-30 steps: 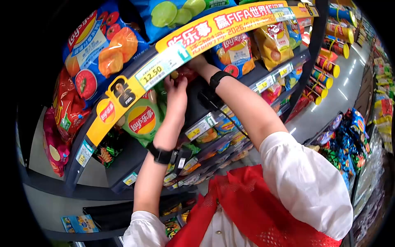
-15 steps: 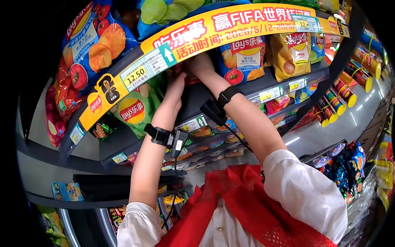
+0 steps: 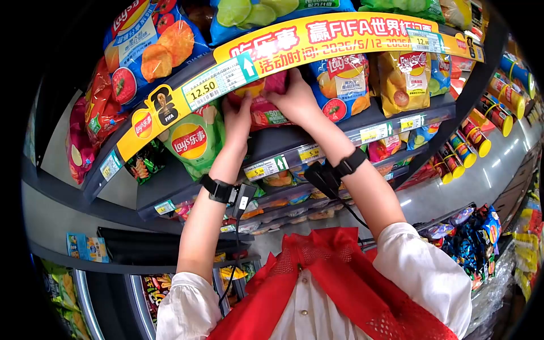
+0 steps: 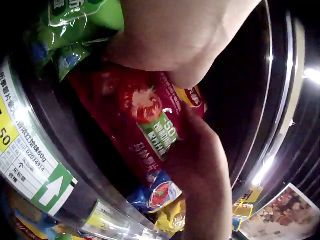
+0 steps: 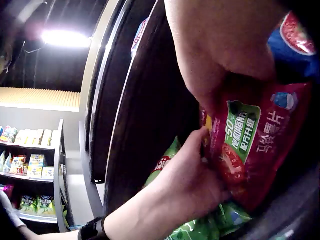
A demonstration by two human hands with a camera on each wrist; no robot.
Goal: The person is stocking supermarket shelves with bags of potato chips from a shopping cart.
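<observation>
Both hands up at the 2nd shelf (image 3: 317, 131), gripping one red chip bag (image 3: 266, 110) just under the yellow banner strip (image 3: 317, 31). Left hand (image 3: 238, 116) holds the bag's left edge, fingers curled onto it; wrist view shows thumb and palm pressed against the front, w/ the tomato picture and green label between the two hands. Right hand (image 3: 296, 96) clasps the bag's upper right side, fingers wrapped over the top. Bag is upright-ish, bottom edge about level w/ the shelf front, partly tucked behind the 12.50 price tag (image 3: 207, 86).

Green chip bag (image 3: 192, 144) sits just left of the red one, touching the left hand's side. Blue chip bag (image 3: 340, 85) stands just right of the right hand, yellow chip bag (image 3: 403, 79) next along. Big blue bag (image 3: 153, 51) on the shelf above, left. Chip cans (image 3: 470, 144) lie stacked at the far right end. Black wrist straps on both arms; white sleeves, red mesh vest (image 3: 340, 289) below.
</observation>
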